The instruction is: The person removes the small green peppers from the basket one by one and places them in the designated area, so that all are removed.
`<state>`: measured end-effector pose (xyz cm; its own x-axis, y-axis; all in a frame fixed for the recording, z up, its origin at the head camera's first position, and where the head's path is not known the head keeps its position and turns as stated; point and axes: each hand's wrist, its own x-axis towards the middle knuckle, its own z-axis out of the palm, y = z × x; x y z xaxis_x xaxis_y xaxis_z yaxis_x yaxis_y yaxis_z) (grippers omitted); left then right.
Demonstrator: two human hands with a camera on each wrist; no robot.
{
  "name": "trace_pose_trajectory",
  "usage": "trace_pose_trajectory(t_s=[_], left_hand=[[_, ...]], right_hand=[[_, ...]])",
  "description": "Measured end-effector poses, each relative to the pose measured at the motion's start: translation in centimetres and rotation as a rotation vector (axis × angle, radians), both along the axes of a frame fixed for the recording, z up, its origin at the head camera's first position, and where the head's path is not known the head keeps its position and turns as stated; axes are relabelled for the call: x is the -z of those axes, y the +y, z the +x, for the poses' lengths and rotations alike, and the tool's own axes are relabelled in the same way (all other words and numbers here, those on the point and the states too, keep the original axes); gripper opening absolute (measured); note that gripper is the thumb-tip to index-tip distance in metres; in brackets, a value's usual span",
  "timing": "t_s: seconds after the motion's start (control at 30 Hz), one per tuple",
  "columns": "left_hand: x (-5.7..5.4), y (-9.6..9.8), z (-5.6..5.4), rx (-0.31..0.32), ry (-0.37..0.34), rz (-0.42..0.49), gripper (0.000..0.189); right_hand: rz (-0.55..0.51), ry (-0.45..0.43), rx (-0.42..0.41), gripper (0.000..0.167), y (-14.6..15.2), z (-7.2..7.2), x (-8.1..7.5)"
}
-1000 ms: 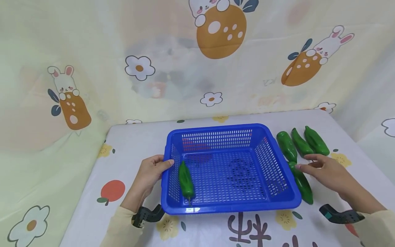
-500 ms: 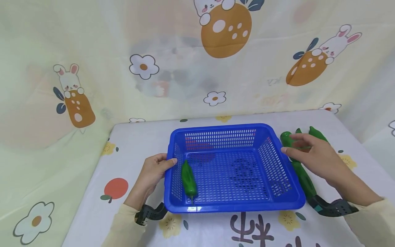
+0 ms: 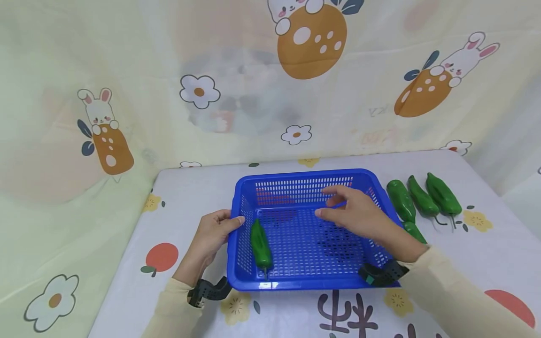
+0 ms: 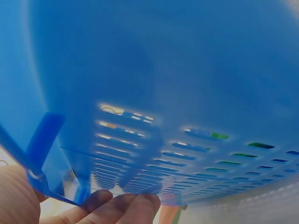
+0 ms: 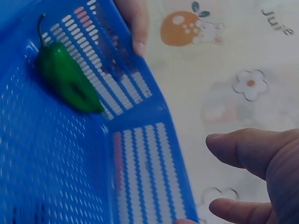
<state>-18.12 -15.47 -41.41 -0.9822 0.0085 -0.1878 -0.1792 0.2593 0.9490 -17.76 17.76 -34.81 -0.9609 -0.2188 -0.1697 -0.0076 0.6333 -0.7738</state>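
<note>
A blue plastic basket with slotted walls stands on the table, and one green pepper lies inside along its left wall. My left hand grips the basket's left rim, thumb over the top; in the left wrist view its fingers press the outside of the slotted wall. Above the basket's right half hovers my right hand, holding nothing, its thumb and fingers apart. The right wrist view shows the pepper in the basket, stem up, with the right hand beyond the rim.
Right of the basket lie several more green peppers, one of them partly hidden by the right forearm. A patterned cloth covers the table. Behind it hangs a curtain printed with rabbits and flowers.
My right hand has left the peppers on the right and moved left across the rim, over the basket, carrying nothing. The left hand keeps its grip on the rim.
</note>
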Motion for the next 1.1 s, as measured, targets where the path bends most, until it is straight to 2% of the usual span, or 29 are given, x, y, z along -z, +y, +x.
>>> trace_pose_trajectory(t_s=[0.23, 0.47, 0.9, 1.1], left_hand=[[0.2, 0.0, -0.2, -0.005, -0.01, -0.006, 0.036], [0.1, 0.0, -0.2, -0.007, -0.008, -0.007, 0.035], [0.1, -0.1, 0.1, -0.001, -0.007, -0.005, 0.036], [0.2, -0.1, 0.1, 0.001, -0.001, -0.001, 0.036]], right_hand=[[-0.101, -0.091, -0.061, 0.066, -3.4, -1.6, 1.9], [-0.19, -0.222, -0.111, 0.068, -6.4, -2.5, 2.6], [-0.172, -0.365, -0.203, 0.074, -10.6, -3.5, 4.1], [-0.133, -0.406, -0.22, 0.07, -12.1, -3.8, 5.0]])
